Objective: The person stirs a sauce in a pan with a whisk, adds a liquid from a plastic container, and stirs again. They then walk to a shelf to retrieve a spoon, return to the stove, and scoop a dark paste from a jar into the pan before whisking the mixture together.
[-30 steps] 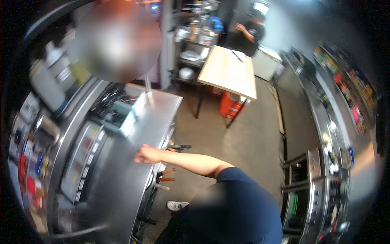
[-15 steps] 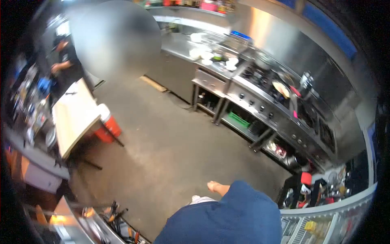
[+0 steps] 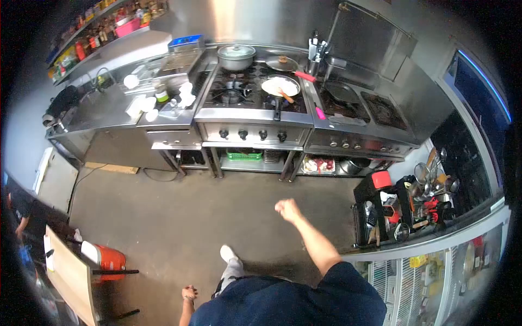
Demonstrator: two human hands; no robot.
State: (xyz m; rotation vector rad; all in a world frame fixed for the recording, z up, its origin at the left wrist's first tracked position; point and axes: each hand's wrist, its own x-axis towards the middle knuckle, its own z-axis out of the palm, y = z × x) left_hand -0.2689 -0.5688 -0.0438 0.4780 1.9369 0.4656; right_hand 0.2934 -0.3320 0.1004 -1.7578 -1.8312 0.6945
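Observation:
My right hand (image 3: 287, 209) hangs in the air over the floor, fingers loosely curled, with nothing visible in it. My left hand (image 3: 188, 293) is low at my side, nothing seen in it, its fingers loosely bent and a little apart. Ahead, beyond both hands, is the steel stove (image 3: 250, 117). A frying pan (image 3: 266, 86) with pale contents and a wooden-handled utensil (image 3: 286, 98) sits on its right burner. Behind it stand a lidded grey pot (image 3: 237, 58) and a glass lid (image 3: 281, 64).
A flat griddle pan (image 3: 341, 93) lies right of the burners, near a knife holder (image 3: 314, 62). Utensil racks (image 3: 389, 209) stand at right above a glass-fronted fridge (image 3: 418, 288). A wooden table (image 3: 70, 274) and an orange cooler (image 3: 111, 261) are at left; another person (image 3: 22, 212) is at the edge.
My view has swung right to face the stove, and the table has slid lower left. My right arm now reaches further forward; my left hand has come into view.

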